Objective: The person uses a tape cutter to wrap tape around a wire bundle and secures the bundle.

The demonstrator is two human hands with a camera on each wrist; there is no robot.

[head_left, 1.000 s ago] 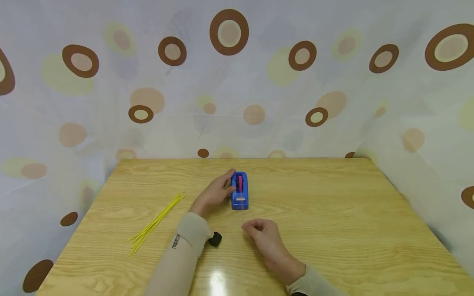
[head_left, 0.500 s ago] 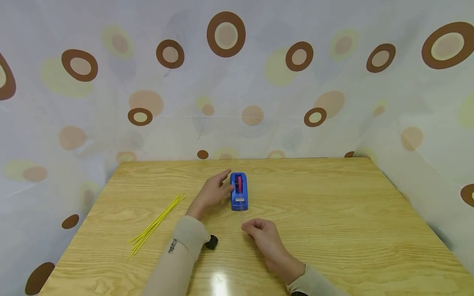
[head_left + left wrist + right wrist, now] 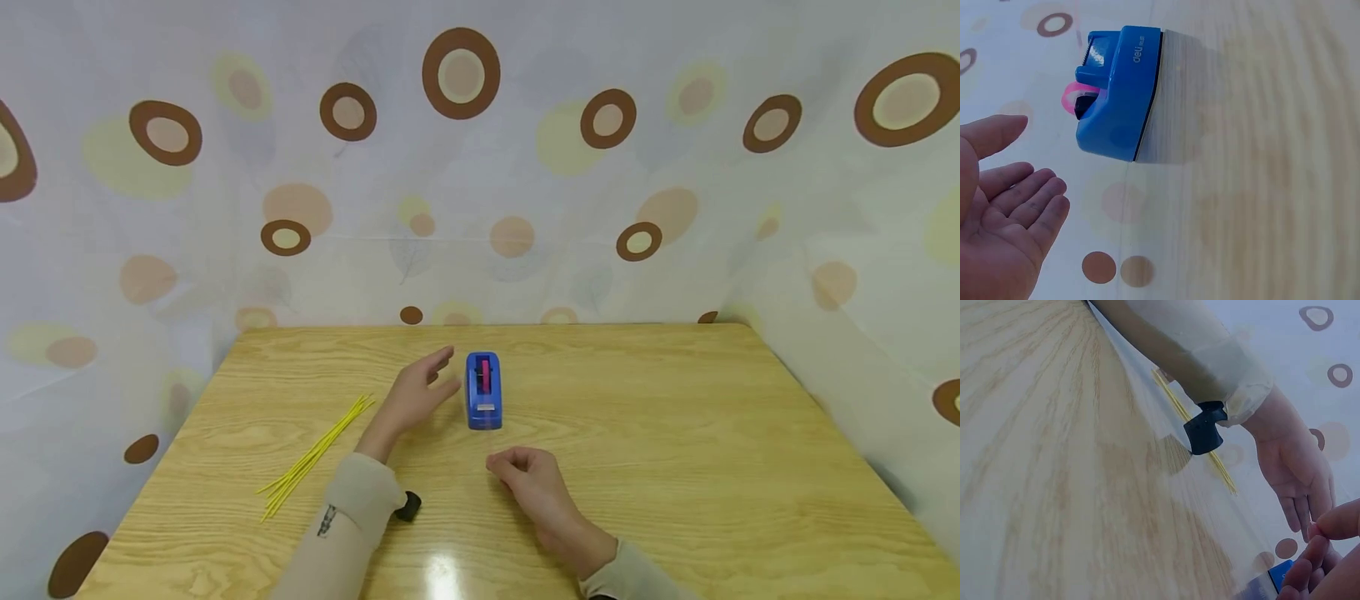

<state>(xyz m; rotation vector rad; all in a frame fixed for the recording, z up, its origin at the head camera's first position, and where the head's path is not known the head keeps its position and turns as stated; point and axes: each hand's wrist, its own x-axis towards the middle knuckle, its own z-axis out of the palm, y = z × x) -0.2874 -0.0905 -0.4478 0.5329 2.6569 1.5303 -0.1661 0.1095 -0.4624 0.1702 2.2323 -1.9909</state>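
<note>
A blue tape dispenser [image 3: 493, 402] with a pink tape roll [image 3: 485, 377] stands on the table; the left wrist view shows its side and cutter end. My left hand [image 3: 408, 400] is just left of it with fingers extended, palm toward the dispenser and apart from it, as the gap in the left wrist view [image 3: 1004, 219] confirms. In front of the dispenser, my right hand [image 3: 540, 492] pinches the end of a clear strip of tape between thumb and forefinger. The strip is faint, running from the dispenser's front toward those fingertips.
A bundle of thin yellow sticks [image 3: 315, 457] lies on the wooden table [image 3: 675, 433], left of my left forearm. A black wrist-worn piece [image 3: 408, 507] sticks out under the left cuff. A patterned sheet [image 3: 525, 275] rises behind the table's far edge.
My left hand has let go of the dispenser's left side and moved left, away from it. My right hand has stayed nearly in place, still pinching.
</note>
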